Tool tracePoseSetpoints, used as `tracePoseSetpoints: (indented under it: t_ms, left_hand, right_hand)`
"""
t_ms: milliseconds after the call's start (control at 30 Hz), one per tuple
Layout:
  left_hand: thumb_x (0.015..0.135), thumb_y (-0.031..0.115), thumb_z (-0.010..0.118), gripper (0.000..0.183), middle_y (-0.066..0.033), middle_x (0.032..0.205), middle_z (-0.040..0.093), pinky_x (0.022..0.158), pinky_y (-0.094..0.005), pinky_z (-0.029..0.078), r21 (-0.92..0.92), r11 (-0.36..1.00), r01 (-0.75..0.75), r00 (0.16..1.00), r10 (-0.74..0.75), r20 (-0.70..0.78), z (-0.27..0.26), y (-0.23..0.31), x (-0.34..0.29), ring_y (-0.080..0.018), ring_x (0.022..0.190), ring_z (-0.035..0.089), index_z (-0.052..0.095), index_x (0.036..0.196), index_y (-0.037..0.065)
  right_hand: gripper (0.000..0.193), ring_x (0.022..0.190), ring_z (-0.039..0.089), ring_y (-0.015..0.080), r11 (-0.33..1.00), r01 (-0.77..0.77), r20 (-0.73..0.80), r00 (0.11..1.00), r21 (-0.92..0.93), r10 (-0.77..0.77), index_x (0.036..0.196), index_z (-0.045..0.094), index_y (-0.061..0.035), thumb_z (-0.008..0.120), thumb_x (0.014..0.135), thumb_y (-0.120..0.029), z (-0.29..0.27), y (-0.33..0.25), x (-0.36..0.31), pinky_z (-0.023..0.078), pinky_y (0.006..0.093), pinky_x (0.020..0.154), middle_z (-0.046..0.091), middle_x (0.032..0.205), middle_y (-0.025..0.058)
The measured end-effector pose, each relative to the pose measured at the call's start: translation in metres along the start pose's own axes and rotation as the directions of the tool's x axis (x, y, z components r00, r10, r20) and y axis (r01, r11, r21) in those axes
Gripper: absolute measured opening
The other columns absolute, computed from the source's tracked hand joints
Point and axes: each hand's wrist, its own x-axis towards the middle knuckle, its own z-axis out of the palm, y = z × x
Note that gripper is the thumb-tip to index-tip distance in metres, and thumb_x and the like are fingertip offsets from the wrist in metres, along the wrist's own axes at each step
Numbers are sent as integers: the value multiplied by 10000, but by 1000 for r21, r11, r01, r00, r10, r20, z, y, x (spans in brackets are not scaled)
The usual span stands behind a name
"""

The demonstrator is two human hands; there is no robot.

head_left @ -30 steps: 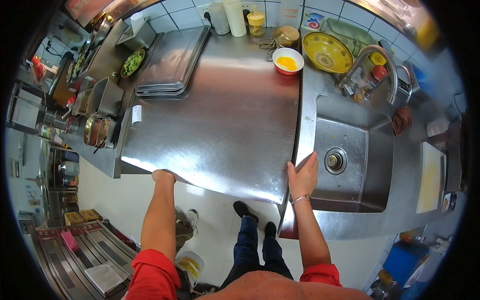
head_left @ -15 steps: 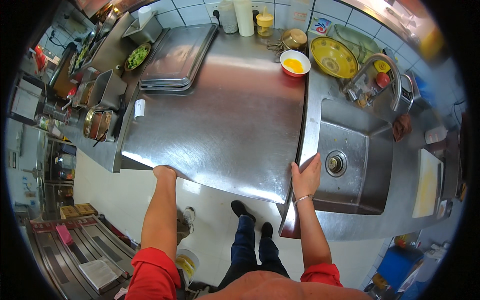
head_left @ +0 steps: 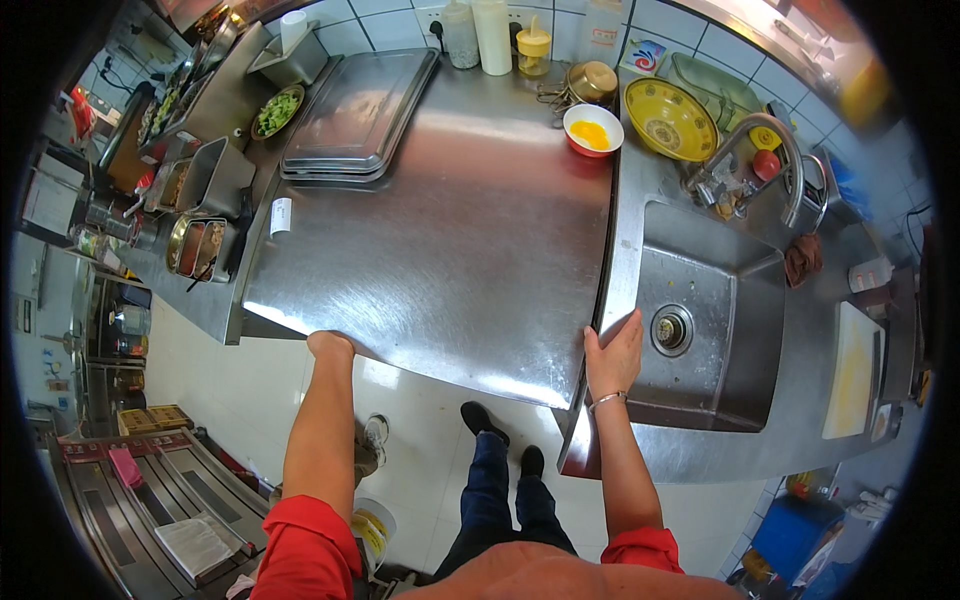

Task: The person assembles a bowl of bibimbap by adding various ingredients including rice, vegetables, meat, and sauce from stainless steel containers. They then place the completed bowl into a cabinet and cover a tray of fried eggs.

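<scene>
The steel sheet (head_left: 440,230) lies flat over the table (head_left: 215,310), its near edge hanging out over the floor (head_left: 250,400). The left hand (head_left: 328,345) is curled on the sheet's near-left corner, fingers tucked under the edge so that only the knuckles show. The right hand (head_left: 612,355) grips the sheet's near-right corner, thumb along the right edge and fingers spread flat on the sink rim, with a bangle (head_left: 605,400) on the wrist.

Just right of the right hand sits the sink (head_left: 710,310), its drain (head_left: 670,330) close beside the fingers. Beyond the sink, farther from the right hand, the tap (head_left: 765,150) arches over the basin, with a brown rag (head_left: 803,258) on the rim to its right. Well to the right of that hand lies a pale cutting board (head_left: 852,370).

Far ahead of the right hand, at the sheet's far-right corner, stands a small white bowl (head_left: 593,130) with yellow liquid, and just right of it a large yellow bowl (head_left: 668,118). Far ahead of both hands, bottles (head_left: 490,35) stand against the tiled wall. Ahead of the left hand, stacked trays (head_left: 360,100) rest on the far-left part of the sheet, with a dish of greens (head_left: 278,110) beside them. Left of the left hand are metal tubs (head_left: 195,245) of food.

Below the hands, the person's dark shoes (head_left: 485,420) stand on the floor.
</scene>
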Motion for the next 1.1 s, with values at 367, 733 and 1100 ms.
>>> tracePoseSetpoints:
  t_ms: [367,733,1100]
  left_hand:
    - [892,253,296,460,-108,1282,514,972,-346,381,-136,991,-2,994,-14,-113,9,-1,-14,-248,1147,507,491,1237,19]
    - [896,235,306,428,-88,1244,547,956,-332,398,-144,989,16,992,-34,-120,9,1,-16,-229,1130,520,526,1199,28]
    - [900,166,270,457,-182,1312,452,1029,-353,339,-178,983,-32,999,31,-11,20,5,-52,-278,1186,459,427,1254,-77]
  right_hand:
    - [831,1163,436,387,1000,27,-42,999,-8,-28,1346,250,44,703,724,-267,5,6,-1,387,423,946,426,1264,259]
    - [828,1164,438,383,999,43,-54,998,-24,-44,1349,246,44,697,729,-267,6,6,-1,389,425,948,427,1269,252]
    - [823,1139,453,391,999,45,-58,997,-16,-46,1341,252,42,701,721,-260,4,5,-1,400,430,927,434,1257,250]
